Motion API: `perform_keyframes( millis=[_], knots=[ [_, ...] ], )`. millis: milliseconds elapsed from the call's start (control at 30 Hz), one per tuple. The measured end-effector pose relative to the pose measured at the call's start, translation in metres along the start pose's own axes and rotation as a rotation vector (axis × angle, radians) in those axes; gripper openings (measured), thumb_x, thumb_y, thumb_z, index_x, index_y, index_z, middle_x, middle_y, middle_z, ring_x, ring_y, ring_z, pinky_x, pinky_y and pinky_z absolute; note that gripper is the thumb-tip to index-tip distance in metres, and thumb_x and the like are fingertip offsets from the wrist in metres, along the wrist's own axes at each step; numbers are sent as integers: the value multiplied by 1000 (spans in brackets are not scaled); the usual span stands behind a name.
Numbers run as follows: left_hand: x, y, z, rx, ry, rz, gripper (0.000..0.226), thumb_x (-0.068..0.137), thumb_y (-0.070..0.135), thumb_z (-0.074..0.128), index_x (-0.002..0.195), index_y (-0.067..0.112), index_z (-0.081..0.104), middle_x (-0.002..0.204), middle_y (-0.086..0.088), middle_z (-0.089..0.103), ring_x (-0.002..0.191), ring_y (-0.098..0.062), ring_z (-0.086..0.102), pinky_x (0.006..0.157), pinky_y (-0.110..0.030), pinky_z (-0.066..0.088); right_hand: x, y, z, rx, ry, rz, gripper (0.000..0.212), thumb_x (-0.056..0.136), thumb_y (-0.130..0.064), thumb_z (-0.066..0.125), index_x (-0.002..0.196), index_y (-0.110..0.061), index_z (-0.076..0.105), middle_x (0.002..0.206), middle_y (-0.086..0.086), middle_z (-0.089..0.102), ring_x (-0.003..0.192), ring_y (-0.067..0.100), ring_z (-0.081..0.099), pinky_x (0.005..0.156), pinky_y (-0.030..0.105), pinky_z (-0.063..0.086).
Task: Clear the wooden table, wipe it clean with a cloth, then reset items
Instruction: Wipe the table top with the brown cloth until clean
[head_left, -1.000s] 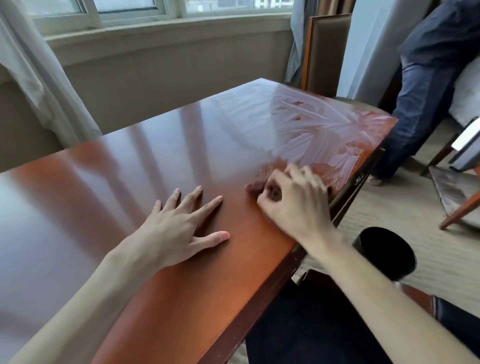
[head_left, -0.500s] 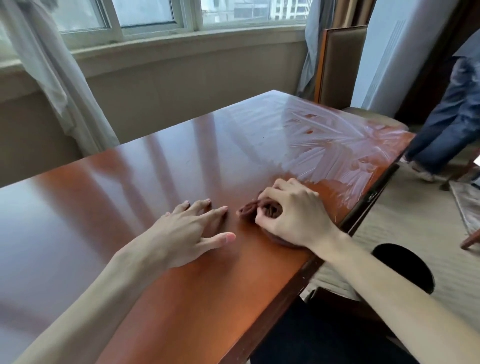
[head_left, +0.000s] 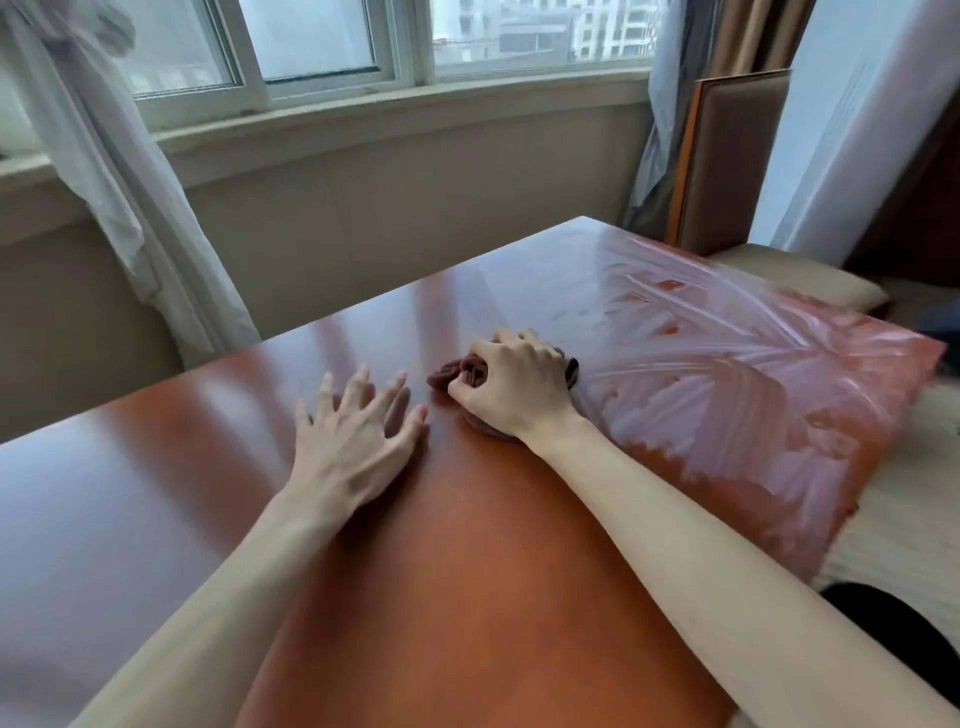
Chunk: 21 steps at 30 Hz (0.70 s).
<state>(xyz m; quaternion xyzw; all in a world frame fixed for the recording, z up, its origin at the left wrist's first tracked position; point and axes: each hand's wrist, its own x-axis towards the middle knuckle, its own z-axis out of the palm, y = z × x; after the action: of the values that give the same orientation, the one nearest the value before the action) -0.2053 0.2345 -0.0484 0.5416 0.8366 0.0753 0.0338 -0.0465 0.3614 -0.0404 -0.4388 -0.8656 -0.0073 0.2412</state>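
My right hand (head_left: 511, 387) with bunched reddish-brown cloth (head_left: 457, 373) has slid away from tabletop's near right edge toward middle since a second ago — wiping stroke carrying leftward. Fingers (head_left: 524, 345) curled tight round cloth, pressing it down on glossy reddish-brown wooden tabletop (head_left: 467, 571). My left hand (head_left: 353, 441) flat just beside it, fingers spread and straight, holding nothing — bracing, it seems. Cloth crumpled, mostly hidden under palm. Pale wet streaks cover tabletop's right part; left part looks unwiped. Wiping roughly half done, I judge; reset not yet begun.

Daylight from window (head_left: 322, 41); white glare on glossy table (head_left: 519, 291); edges warped, slightly motion-blurred.
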Motion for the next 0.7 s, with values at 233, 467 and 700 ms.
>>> perform_keyframes(
  millis=[233,467,700],
  knots=[
    [4,-3,15,-13,49,-47,74,84,80,5,154,56,11,167,11,10,155,-23,0,124,-51,2,124,5,55,37,-43,5,36,84,-56,61,94,-23,70,104,3,64,106,34,59,80,37,41],
    [4,-2,14,-27,37,-49,79,80,82,3,154,56,14,167,9,13,154,-25,5,123,-51,4,44,10,18,109,-66,-86,29,81,-55,60,87,-27,68,93,-4,62,94,27,58,74,33,39],
    [2,-3,12,-35,30,-42,72,88,79,15,154,54,19,168,6,15,154,-29,9,123,-53,5,-95,20,-43,179,29,-270,25,78,-50,60,88,-31,72,90,-10,62,88,19,57,79,31,49]
  ],
)
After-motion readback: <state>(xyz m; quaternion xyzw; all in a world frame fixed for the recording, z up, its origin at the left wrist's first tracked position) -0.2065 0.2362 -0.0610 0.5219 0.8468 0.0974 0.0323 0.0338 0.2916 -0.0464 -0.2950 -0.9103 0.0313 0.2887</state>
